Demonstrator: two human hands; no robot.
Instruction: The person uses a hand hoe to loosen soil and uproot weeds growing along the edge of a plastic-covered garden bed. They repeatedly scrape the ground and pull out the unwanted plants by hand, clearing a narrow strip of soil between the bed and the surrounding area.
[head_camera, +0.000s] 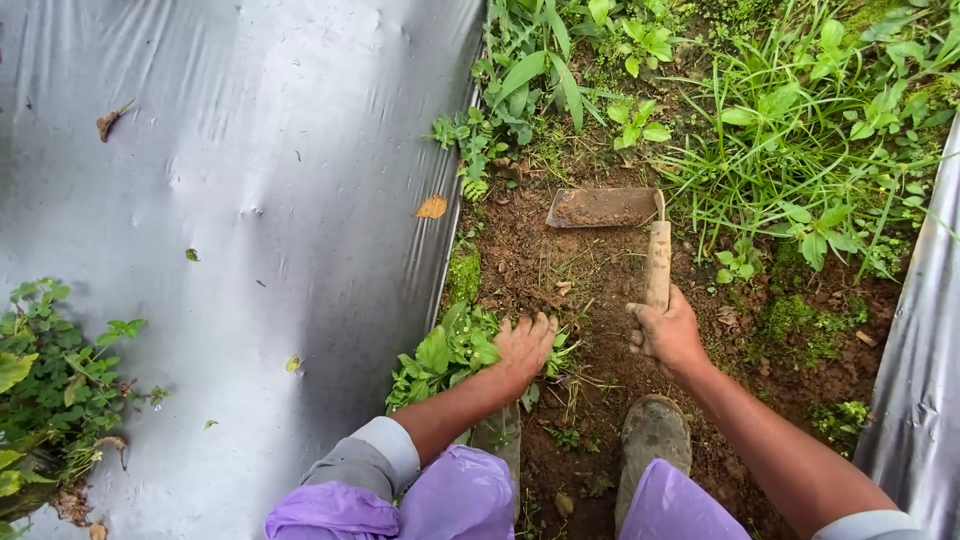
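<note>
My right hand grips the wooden handle of a short hand hoe. Its flat, soil-caked blade lies on the bare earth ahead of me, pointing left. My left hand is closed on a clump of green leafy weeds at the edge of the plastic sheet. Both hands are smeared with soil. Between them lies a strip of scraped brown soil.
Silver plastic mulch covers the raised bed on the left, with a plant growing through it. Another sheet edge runs along the right. Grass and weeds crowd the furrow ahead. My muddy boots stand below.
</note>
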